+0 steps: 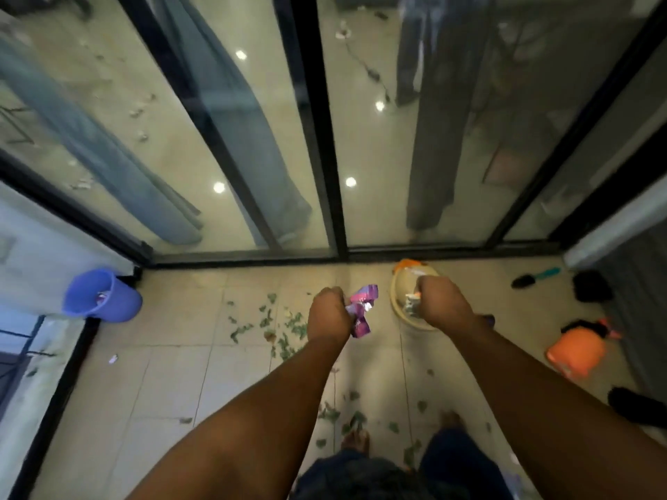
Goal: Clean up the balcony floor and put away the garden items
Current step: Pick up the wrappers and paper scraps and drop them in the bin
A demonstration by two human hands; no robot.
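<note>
A: How are the fingers of the left hand set?

B: They are curled into a fist and clamped on a crumpled purple wrapper. The foil is seen sticking out above the knuckles and hanging below the fist on its right side.

A: And the right hand?

B: It is closed as well, around a crumpled silvery wrapper with a spot of orange on it. The foil is pinched at the left edge of the fist, and little of it is shown.

A: What is seen past the right fingers?

B: A cream-coloured bowl is seen on the tiled floor directly behind and below them, with something orange at its far rim. Whether the bowl is touched cannot be told.

A: Where is the litter found?

B: Green leaf scraps are scattered on the tiles just left of and beneath the left fist, and more are spread back toward the bare feet. A small scrap of wrapper is seen well to the left of the left fingers.

A: And the garden items?

B: A blue bucket is tipped on its side far left of both fists, against the corner. Right of the right fist, a brush with a teal handle is laid near the glass door, and an orange spray bottle is laid on its side nearer.
</note>
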